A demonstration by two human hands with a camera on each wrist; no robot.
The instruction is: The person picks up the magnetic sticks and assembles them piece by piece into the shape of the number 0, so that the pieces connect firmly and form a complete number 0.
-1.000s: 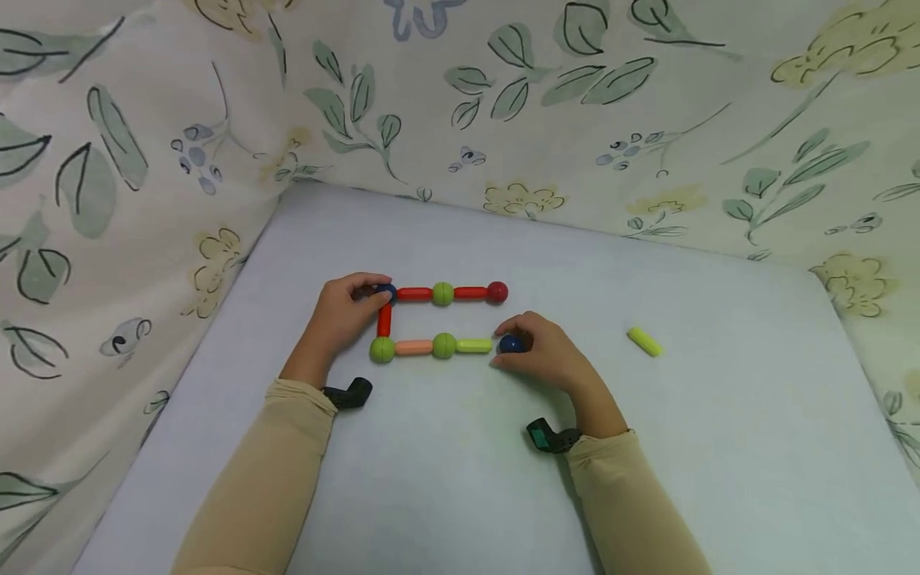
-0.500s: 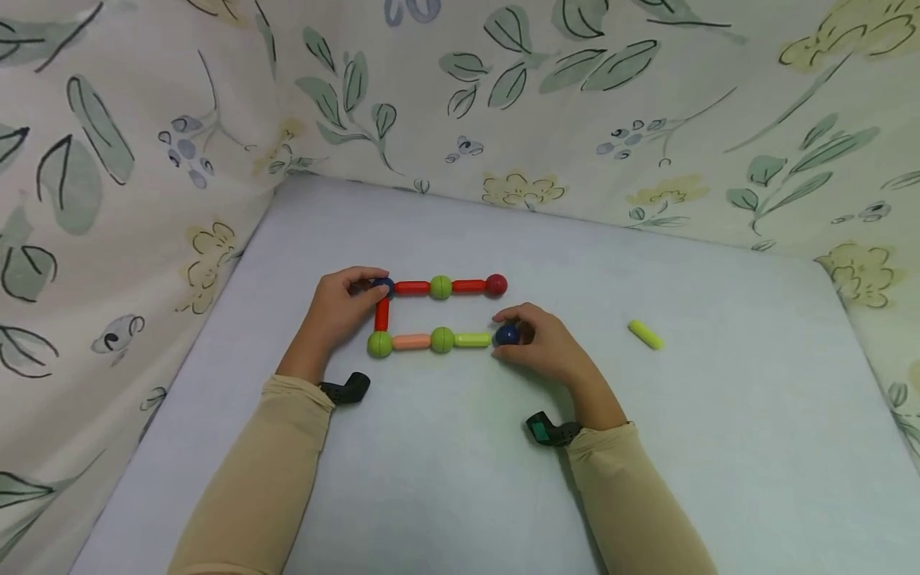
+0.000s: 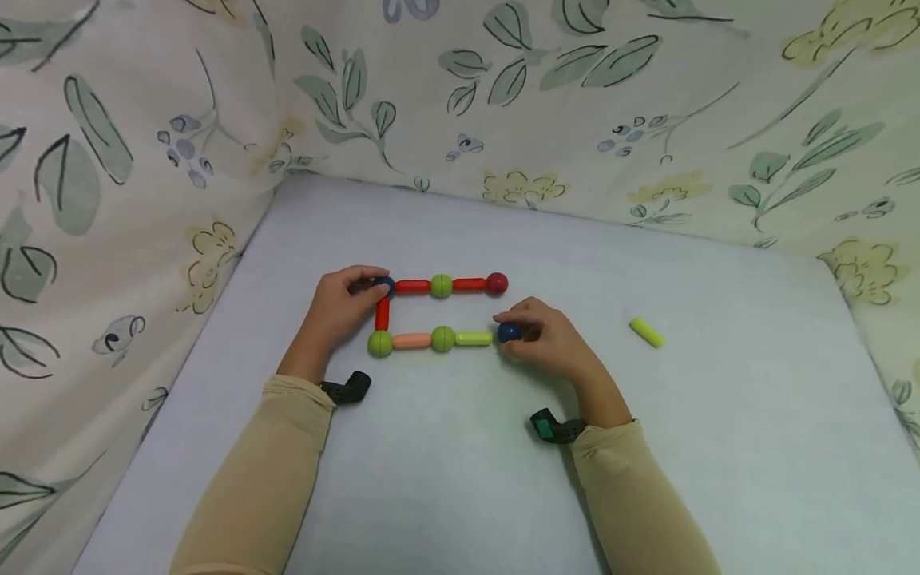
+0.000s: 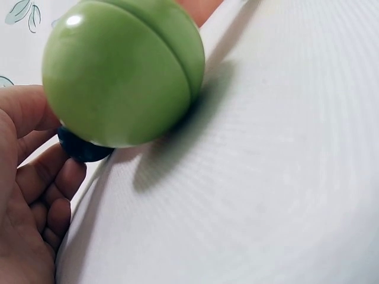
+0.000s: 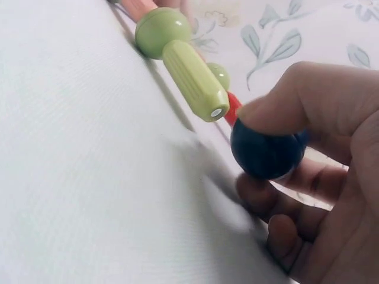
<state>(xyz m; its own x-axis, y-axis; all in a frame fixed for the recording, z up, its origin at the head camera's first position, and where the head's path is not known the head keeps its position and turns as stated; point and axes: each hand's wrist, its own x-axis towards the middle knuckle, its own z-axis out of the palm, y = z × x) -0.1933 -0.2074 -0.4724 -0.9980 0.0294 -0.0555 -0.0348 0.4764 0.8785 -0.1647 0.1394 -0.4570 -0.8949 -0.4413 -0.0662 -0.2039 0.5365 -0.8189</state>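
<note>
Right hand (image 3: 553,345): fingers curled, pinching a dark blue ball (image 3: 509,331) just off the free end of the yellow-green rod (image 3: 473,338), a small gap between them. Left hand (image 3: 338,307): fingers bent, fingertips holding a second blue ball (image 3: 386,283) at the frame's 10 o'clock corner. Loose yellow rod (image 3: 647,332) lies well apart at 3 o'clock on the white table (image 3: 446,479); no containers in view.

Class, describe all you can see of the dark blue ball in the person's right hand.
The dark blue ball is small, round, smooth and glossy, plastic by its look. The right hand pinches it between thumb and fingers, just above the pale table. It sits close to the open end of the yellow-green rod, with a small gap showing in the right wrist view.
</note>
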